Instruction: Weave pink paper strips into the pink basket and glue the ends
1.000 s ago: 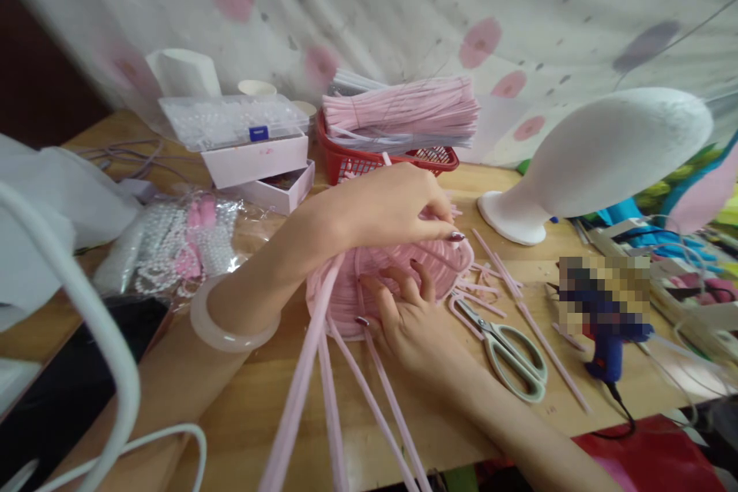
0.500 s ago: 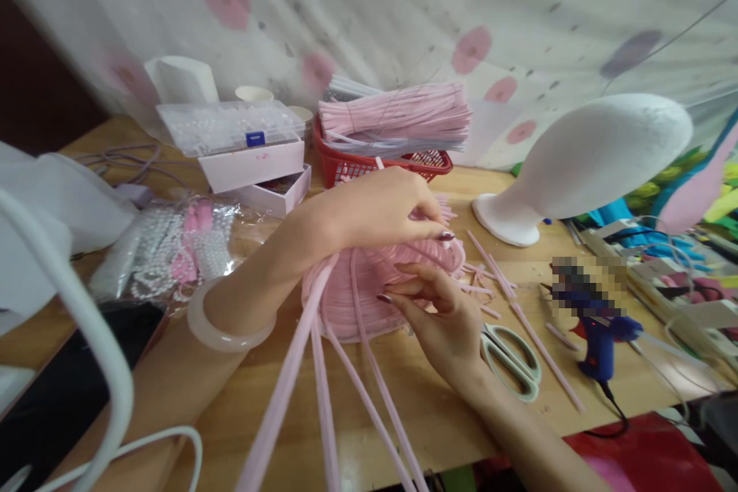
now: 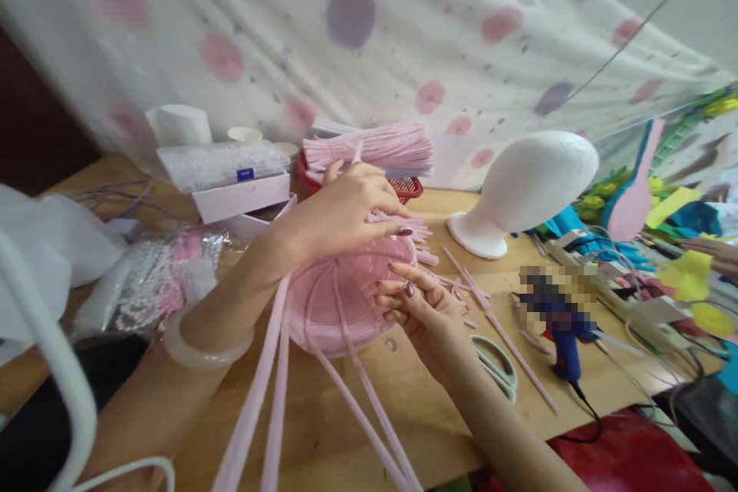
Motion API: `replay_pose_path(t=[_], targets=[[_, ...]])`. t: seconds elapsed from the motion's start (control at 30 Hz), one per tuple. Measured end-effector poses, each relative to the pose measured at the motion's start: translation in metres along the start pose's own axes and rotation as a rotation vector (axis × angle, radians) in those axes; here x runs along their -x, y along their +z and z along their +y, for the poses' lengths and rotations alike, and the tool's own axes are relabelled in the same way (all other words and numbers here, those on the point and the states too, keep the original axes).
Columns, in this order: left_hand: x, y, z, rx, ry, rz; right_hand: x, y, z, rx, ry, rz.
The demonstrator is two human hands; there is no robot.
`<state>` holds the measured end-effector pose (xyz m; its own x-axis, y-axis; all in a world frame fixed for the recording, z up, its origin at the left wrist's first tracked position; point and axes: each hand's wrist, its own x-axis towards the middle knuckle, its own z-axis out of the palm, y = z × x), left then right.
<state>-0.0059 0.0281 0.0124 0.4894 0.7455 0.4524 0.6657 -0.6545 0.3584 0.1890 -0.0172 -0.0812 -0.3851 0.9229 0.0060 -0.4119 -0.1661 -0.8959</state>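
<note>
A round pink bowl-shaped piece [image 3: 340,315], coiled from fuzzy chenille stems, stands on the table. Long pink stems [image 3: 277,377] trail from it toward me. My left hand [image 3: 357,204] reaches across its far rim, fingers stretched and apart, the thumb over the inside; an upright stem pokes up behind the knuckles. At the bowl's right side is my right hand [image 3: 427,315], palm turned up, its fingers curled and the thumb against them. Anything between those fingertips is too small to make out. Green-handled scissors [image 3: 496,369] lie partly behind my right wrist.
A red basket [image 3: 409,188] with bundled pink stems [image 3: 369,150] stands behind the bowl. Right of it are a white foam head [image 3: 536,177], cut stems [image 3: 507,338] and a blue glue gun [image 3: 568,350]. Bagged beads [image 3: 155,277] and a white stand [image 3: 63,369] are at left.
The view has shifted right and up. My left hand's fingers have spread from near the rim. My right hand has turned palm up and its fingers have curled.
</note>
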Motion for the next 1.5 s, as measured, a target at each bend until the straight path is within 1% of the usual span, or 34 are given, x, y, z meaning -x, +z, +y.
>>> replay_pose_path(t=[0.07,0.13,0.2,0.3,0.37,0.43,0.57,0.67,0.83,0.9,0.97,1.03,1.13,1.2,1.27,1.33,1.5], targets=[[0.003,-0.006,0.006,0.025,0.009,0.072,0.000,0.000,-0.005,-0.101,0.026,-0.070],[0.007,-0.011,0.012,0.054,0.029,0.068,0.001,0.001,-0.009,-0.183,0.055,-0.147],[0.010,-0.015,0.016,0.076,0.065,-0.014,0.001,0.002,-0.012,-0.257,0.075,-0.197],[0.012,-0.013,0.017,0.092,0.112,-0.143,0.001,0.004,-0.016,-0.365,0.114,-0.226],[0.011,-0.010,0.014,0.109,0.134,-0.166,0.001,0.006,-0.020,-0.430,0.151,-0.241],[0.009,-0.006,0.010,0.161,0.173,-0.133,0.001,0.007,-0.024,-0.485,0.180,-0.255],[0.005,0.000,0.007,0.326,0.278,0.003,0.002,0.008,-0.030,-0.563,0.197,-0.296],[0.004,0.003,0.009,0.404,0.299,0.063,0.002,0.009,-0.032,-0.585,0.179,-0.331],[0.005,0.004,0.008,0.555,0.244,0.124,0.000,0.009,-0.033,-0.592,0.182,-0.339],[0.006,0.000,0.007,0.638,0.215,0.154,0.000,0.008,-0.032,-0.603,0.174,-0.339],[0.008,-0.007,0.007,0.688,0.198,0.213,-0.001,0.006,-0.030,-0.606,0.160,-0.341],[0.011,-0.013,0.009,0.683,0.175,0.299,-0.003,0.004,-0.028,-0.592,0.155,-0.354],[0.015,-0.016,0.019,0.632,0.121,0.367,-0.005,0.004,-0.024,-0.554,0.159,-0.404],[0.016,-0.014,0.029,0.573,0.078,0.326,-0.007,0.005,-0.022,-0.518,0.168,-0.437],[0.017,-0.008,0.040,0.523,0.055,0.226,-0.007,0.005,-0.019,-0.487,0.169,-0.450],[0.018,-0.002,0.050,0.480,0.066,0.127,-0.007,0.006,-0.018,-0.463,0.162,-0.445],[0.020,0.008,0.065,0.445,0.086,0.062,-0.003,0.014,-0.020,-0.437,0.124,-0.455]])
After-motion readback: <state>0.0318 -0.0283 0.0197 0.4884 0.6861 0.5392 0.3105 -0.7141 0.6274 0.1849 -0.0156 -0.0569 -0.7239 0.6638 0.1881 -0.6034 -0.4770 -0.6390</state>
